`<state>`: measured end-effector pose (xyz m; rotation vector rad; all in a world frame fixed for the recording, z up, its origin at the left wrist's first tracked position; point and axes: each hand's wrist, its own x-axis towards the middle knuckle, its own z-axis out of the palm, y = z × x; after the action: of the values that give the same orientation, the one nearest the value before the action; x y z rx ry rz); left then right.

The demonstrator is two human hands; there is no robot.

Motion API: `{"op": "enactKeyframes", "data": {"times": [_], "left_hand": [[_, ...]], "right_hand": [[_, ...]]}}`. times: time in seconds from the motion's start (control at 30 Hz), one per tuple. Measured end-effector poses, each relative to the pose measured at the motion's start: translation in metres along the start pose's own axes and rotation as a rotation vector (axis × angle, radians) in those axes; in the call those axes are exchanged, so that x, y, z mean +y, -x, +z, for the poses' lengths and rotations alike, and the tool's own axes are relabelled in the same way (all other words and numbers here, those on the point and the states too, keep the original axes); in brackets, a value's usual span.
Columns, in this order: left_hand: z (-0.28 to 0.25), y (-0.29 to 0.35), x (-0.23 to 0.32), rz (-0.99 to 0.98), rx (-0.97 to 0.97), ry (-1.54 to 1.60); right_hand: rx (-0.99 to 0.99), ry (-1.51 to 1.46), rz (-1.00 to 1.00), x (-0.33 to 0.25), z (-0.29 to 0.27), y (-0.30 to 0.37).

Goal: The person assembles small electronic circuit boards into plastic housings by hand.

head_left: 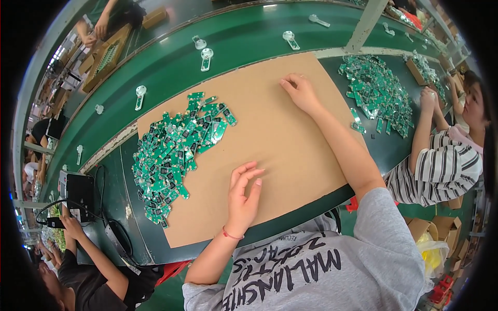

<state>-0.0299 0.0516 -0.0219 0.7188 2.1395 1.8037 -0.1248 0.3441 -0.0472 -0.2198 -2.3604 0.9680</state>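
Left hand (243, 197) lies flat on the brown cardboard sheet (290, 140), fingers loosely together, pointing far; it holds nothing. A red thread band sits at its wrist. Right hand (300, 90) reaches to the sheet's far edge, fingers curled, tips pressed down on the cardboard; whether they pinch anything, cannot tell. Heap of small green circuit boards (174, 155) lies on the sheet's left part, well apart from both hands. Second green heap (378, 93) lies far right on the dark bench, before a person in a striped shirt (441, 171). White plastic parts (206, 57) are spaced along the green belt (249, 36) beyond. Open brown cartons (441, 228) stand near right on the floor.
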Motion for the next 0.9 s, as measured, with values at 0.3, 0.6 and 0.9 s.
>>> {"op": "enactKeyframes", "data": {"times": [0.3, 0.6, 0.9], "left_hand": [[0.000, 0.001, 0.001, 0.000, 0.000, 0.009], [0.004, 0.000, 0.001, 0.027, -0.004, -0.032], [0.005, -0.002, 0.000, 0.067, -0.036, -0.123]], "right_hand": [[-0.011, -0.005, 0.030, -0.001, 0.000, 0.000], [-0.052, 0.048, 0.099, 0.001, 0.004, 0.000], [0.115, 0.457, 0.064, 0.067, -0.003, -0.072]]}}
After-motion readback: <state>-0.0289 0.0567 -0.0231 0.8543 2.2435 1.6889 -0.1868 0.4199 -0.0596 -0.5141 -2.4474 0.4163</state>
